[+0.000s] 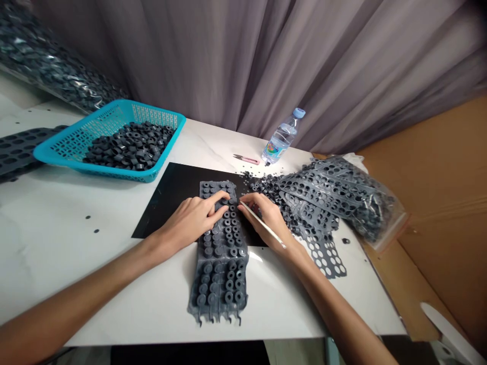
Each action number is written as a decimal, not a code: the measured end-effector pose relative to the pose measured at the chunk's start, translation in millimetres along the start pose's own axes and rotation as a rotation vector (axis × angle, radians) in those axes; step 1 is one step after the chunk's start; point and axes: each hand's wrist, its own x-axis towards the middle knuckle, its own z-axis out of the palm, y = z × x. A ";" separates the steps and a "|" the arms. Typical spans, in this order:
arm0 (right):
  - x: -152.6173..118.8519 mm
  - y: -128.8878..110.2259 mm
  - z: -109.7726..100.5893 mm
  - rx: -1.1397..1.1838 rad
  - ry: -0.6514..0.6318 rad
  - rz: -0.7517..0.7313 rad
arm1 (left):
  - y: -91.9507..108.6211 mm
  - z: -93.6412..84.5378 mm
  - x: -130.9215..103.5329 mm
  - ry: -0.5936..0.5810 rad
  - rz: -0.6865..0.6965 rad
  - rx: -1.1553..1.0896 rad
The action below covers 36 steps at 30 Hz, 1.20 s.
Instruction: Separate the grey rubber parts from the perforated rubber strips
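Note:
A dark grey moulded rubber sheet with rows of raised rings lies lengthwise before me, its upper part on a black mat and its lower part on the white table. My left hand rests on the sheet's left side, index finger and thumb apart over the upper rings. At the sheet's right edge, my right hand grips a slim white pen-like tool. The tool's tip sits close to the rings, partly hidden by fingers. Small dark bits and rings are piled just beyond my right hand.
A blue basket of black rings stands left, near a large clear bag of dark pieces. Pink-handled snips and a water bottle are behind. Punched sheets and a filled plastic bag lie right, beside cardboard.

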 end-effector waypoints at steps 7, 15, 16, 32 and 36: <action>2.0 -2.8 -0.7 -0.027 -0.068 -0.106 | -2.1 3.1 4.2 0.020 -0.029 0.022; 3.5 -3.0 1.2 -0.091 -0.063 -0.139 | -4.2 4.2 5.1 0.027 -0.022 0.003; 3.9 -3.3 2.4 -0.122 -0.061 -0.144 | -4.9 4.7 5.4 0.033 -0.017 0.014; 4.8 6.6 12.6 -0.396 0.224 0.109 | -2.5 -0.2 1.9 -0.016 0.027 -0.087; 4.9 0.4 0.6 -0.103 0.082 0.057 | -3.8 0.8 -1.1 -0.003 -0.045 -0.235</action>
